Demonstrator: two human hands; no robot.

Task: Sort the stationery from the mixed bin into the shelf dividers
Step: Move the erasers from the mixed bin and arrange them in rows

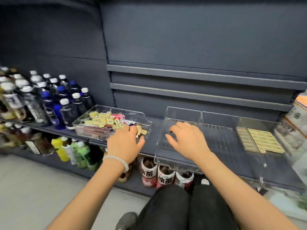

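Observation:
A clear mixed bin stands on the dark shelf, holding several yellow erasers, red packets and pens. My left hand hovers at the bin's near right corner, fingers relaxed, holding nothing that I can see. To the right lies a clear divider tray with upright partitions. My right hand is spread over its left, bare compartment, fingers loosely bent and empty. The tray's far right compartment holds neat rows of yellow erasers.
Dark and blue water bottles crowd the shelf left of the bin. Below the shelf stand yellow and green bottles and red tea bottles. Boxed goods sit at the far right. My knees are at the bottom centre.

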